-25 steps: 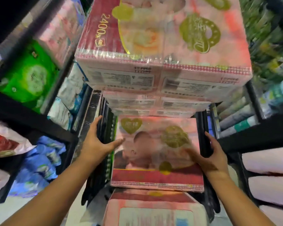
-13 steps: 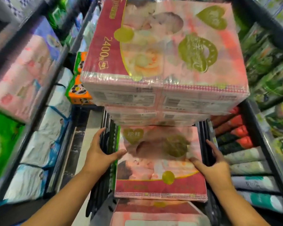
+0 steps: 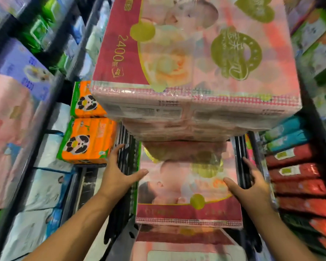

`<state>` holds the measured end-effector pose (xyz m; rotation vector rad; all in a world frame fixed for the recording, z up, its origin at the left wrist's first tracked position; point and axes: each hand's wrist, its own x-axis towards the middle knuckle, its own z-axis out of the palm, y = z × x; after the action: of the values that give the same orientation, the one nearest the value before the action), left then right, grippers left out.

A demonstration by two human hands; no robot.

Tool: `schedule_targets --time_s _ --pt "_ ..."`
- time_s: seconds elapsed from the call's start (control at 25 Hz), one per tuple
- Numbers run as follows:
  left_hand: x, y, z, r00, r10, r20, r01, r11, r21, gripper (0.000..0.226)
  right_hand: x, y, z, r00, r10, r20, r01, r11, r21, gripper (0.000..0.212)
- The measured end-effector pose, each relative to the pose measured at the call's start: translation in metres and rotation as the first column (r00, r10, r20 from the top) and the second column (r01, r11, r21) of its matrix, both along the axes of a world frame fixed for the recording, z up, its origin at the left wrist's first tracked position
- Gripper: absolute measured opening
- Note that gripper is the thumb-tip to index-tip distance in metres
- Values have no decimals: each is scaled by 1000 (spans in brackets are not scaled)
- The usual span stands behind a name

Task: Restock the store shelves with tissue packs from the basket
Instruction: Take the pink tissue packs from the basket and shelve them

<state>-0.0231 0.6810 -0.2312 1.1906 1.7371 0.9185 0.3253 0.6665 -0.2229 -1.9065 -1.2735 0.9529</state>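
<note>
A black basket [image 3: 126, 147] in front of me holds pink tissue packs. One pink pack [image 3: 186, 196] lies flat between my hands, and a tall stack of the same pink packs [image 3: 196, 63] rises at its far end. My left hand [image 3: 119, 176] clasps the basket's left wall, fingers outside and thumb over the pack's edge. My right hand [image 3: 252, 187] clasps the right wall [image 3: 239, 151] the same way, thumb resting on the pack. Another pink pack [image 3: 184, 242] shows below, near my body.
Shelves line both sides of a narrow aisle. Orange panda packs [image 3: 87, 142] and pale blue packs [image 3: 45, 185] sit at the left, close to the basket. Red packs [image 3: 297, 172] and teal packs [image 3: 288, 132] fill the right shelf. The picture is blurred by motion.
The basket and I have moved forward along the aisle. Orange panda packs came close at the left, red packs at the right. Both hands keep the same hold.
</note>
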Motion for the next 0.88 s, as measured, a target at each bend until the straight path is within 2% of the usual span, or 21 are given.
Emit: schedule_targets --time_s 0.12,0.24,0.48,0.8,0.88 --pt "-9 70 -31 1000 -5 0 5 1000 -27 93 -5 71 -25 1000 6 -5 -6 1000 0 91" --pt "-19 134 -63 1000 -15 -10 15 999 -28 95 -13 133 -57 1000 -7 -7 7 1000 -13 109" --pt "-31 235 -143 999 -23 -44 22 999 -28 102 -24 235 -144 1000 -22 9 22 1000 -15 105" --pt "-37 308 -276 999 12 -51 -13 1000 -18 97 -36 323 -282 1000 27 -2 -27 999 -21 92" --pt "-48 318 -309 998 19 -60 -20 1000 -21 99 -43 335 -313 999 49 -16 -49 999 -20 95"
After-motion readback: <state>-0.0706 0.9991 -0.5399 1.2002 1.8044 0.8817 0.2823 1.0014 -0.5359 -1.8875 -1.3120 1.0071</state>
